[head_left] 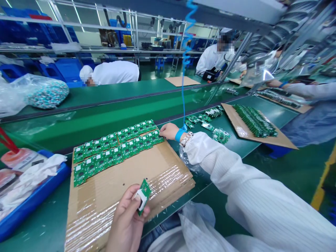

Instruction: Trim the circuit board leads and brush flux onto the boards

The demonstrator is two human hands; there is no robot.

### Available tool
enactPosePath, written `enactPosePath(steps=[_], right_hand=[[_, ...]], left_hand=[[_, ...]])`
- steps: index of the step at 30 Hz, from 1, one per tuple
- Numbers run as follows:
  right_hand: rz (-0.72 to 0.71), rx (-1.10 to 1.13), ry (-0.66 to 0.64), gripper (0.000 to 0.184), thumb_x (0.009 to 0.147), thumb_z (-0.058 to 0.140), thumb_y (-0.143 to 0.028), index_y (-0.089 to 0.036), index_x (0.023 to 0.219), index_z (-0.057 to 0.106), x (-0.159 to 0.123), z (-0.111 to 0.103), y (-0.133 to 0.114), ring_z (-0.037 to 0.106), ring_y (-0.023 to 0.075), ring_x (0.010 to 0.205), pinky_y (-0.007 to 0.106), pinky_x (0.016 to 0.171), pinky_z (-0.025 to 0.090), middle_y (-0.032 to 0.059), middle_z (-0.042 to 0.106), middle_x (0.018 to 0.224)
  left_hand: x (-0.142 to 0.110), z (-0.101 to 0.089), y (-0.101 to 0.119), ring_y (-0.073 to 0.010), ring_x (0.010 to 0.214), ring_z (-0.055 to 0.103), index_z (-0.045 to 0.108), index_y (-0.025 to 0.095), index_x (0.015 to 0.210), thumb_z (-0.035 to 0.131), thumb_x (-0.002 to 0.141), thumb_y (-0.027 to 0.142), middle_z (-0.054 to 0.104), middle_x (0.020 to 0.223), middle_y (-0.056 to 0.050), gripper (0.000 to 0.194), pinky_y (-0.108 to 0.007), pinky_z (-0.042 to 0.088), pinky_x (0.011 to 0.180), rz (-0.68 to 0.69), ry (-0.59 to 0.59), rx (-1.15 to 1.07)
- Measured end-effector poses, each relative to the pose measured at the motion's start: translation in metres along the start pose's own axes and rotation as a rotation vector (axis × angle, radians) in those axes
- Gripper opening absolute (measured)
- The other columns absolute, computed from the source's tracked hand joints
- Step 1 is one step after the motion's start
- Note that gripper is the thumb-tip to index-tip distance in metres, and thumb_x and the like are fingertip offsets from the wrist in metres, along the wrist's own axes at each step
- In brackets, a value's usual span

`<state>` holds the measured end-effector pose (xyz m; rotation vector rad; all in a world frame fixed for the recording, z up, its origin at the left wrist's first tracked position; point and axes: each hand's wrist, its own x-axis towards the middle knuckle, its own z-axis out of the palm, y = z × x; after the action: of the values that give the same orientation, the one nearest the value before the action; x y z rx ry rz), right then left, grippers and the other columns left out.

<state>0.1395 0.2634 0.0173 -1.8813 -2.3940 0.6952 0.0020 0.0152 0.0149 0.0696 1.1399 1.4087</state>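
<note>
My left hand (131,213) pinches a small green circuit board (145,195) between thumb and fingers, tilted up above the cardboard. A white piece with a dark patch shows on that board by my thumb. At the right end of two rows of green circuit boards (98,159), my right hand (169,131) has its fingertips closed on the edge of the last board in the front row. The rows lie along the far side of a cardboard sheet (105,196) with shiny strips. A blue wrist strap (179,135) and a metal watch (186,139) are on my right wrist.
A blue coiled cord (183,87) hangs to my wrist strap. Loose boards (220,134) lie to the right, beside a board-laden cardboard (238,129). A blue tray (52,178) with cloths stands left. Co-workers (115,72) in white work across the bench and at right.
</note>
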Motion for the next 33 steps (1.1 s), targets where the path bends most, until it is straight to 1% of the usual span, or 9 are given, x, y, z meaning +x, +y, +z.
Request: enactPosePath(steps=[4, 9, 12, 15, 20, 23, 27, 31, 33], right_hand=[[-0.033, -0.009, 0.059, 0.027, 0.083, 0.056, -0.029, -0.014, 0.104, 0.066, -0.027, -0.030, 0.020, 0.063, 0.0131, 0.075, 0.024, 0.071, 0.047, 0.0039, 0.069, 0.082], [0.035, -0.110, 0.046, 0.056, 0.073, 0.066, -0.038, -0.019, 0.124, 0.056, -0.087, -0.053, 0.102, 0.061, 0.0201, 0.096, 0.028, 0.085, 0.044, 0.0063, 0.067, 0.107], [0.199, -0.206, 0.019, 0.090, 0.060, 0.075, -0.046, -0.015, 0.138, 0.042, -0.124, -0.031, 0.150, 0.051, 0.0341, 0.116, 0.042, 0.095, 0.040, 0.0186, 0.055, 0.126], [0.340, -0.272, 0.012, 0.104, 0.056, 0.075, -0.055, -0.018, 0.143, 0.032, -0.146, 0.001, 0.176, 0.034, 0.0435, 0.129, 0.059, 0.094, 0.036, 0.0246, 0.039, 0.140], [0.344, -0.291, 0.037, 0.110, 0.055, 0.076, -0.055, -0.018, 0.145, 0.026, -0.152, 0.021, 0.191, 0.027, 0.0409, 0.133, 0.056, 0.097, 0.033, 0.0240, 0.030, 0.145], [0.319, -0.278, 0.059, 0.108, 0.056, 0.075, -0.054, -0.017, 0.145, 0.027, -0.149, 0.018, 0.199, 0.028, 0.0401, 0.132, 0.054, 0.098, 0.033, 0.0232, 0.032, 0.144], [0.271, -0.198, 0.063, 0.094, 0.056, 0.074, -0.052, -0.016, 0.137, 0.042, -0.145, 0.013, 0.208, 0.046, 0.0378, 0.115, 0.048, 0.092, 0.038, 0.0201, 0.052, 0.123], [0.244, 0.001, 0.080, 0.056, 0.050, 0.075, -0.042, -0.018, 0.100, 0.066, -0.142, 0.005, 0.207, 0.058, 0.0330, 0.091, 0.043, 0.080, 0.042, 0.0143, 0.061, 0.095], [0.240, 0.158, 0.102, 0.035, 0.047, 0.075, -0.043, -0.021, 0.073, 0.066, -0.143, -0.001, 0.204, 0.059, 0.0300, 0.079, 0.043, 0.074, 0.042, 0.0117, 0.061, 0.077]], left_hand=[[-0.001, 0.004, 0.001, -0.0058, 0.048, 0.054, 0.064, 0.019, 0.082, 0.089, 0.045, 0.026, 0.061, 0.066, 0.004, 0.045, -0.013, 0.042, 0.044, 0.008, -0.009, 0.015], [0.006, 0.000, 0.003, -0.0105, 0.050, 0.058, 0.063, 0.022, 0.082, 0.092, 0.034, 0.024, 0.061, 0.063, 0.004, 0.055, -0.016, 0.046, 0.043, -0.064, -0.038, 0.075], [0.012, 0.000, 0.001, -0.0126, 0.051, 0.057, 0.063, 0.023, 0.084, 0.090, 0.036, 0.022, 0.059, 0.061, 0.004, 0.055, -0.019, 0.047, 0.043, -0.164, -0.080, 0.135], [0.013, 0.005, -0.004, -0.0121, 0.050, 0.054, 0.062, 0.023, 0.084, 0.088, 0.041, 0.022, 0.057, 0.060, 0.003, 0.050, -0.019, 0.045, 0.043, -0.195, -0.117, 0.177], [0.013, 0.016, -0.013, -0.0111, 0.048, 0.050, 0.063, 0.023, 0.081, 0.090, 0.037, 0.028, 0.055, 0.055, 0.002, 0.051, -0.017, 0.040, 0.040, -0.182, -0.124, 0.246], [0.013, 0.019, -0.016, -0.0107, 0.048, 0.050, 0.064, 0.023, 0.081, 0.091, 0.037, 0.030, 0.057, 0.055, 0.002, 0.052, -0.017, 0.040, 0.040, -0.172, -0.119, 0.261], [0.009, 0.026, -0.023, -0.0099, 0.046, 0.051, 0.063, 0.022, 0.081, 0.091, 0.035, 0.027, 0.057, 0.056, 0.003, 0.053, -0.017, 0.040, 0.040, -0.166, -0.118, 0.224], [0.003, 0.034, -0.034, -0.0057, 0.045, 0.051, 0.062, 0.022, 0.087, 0.089, 0.047, 0.025, 0.057, 0.057, 0.005, 0.048, -0.012, 0.037, 0.040, -0.084, -0.159, 0.143], [0.004, 0.035, -0.039, -0.0050, 0.043, 0.051, 0.060, 0.021, 0.088, 0.087, 0.051, 0.025, 0.056, 0.056, 0.006, 0.046, -0.011, 0.035, 0.039, -0.077, -0.183, 0.126]])
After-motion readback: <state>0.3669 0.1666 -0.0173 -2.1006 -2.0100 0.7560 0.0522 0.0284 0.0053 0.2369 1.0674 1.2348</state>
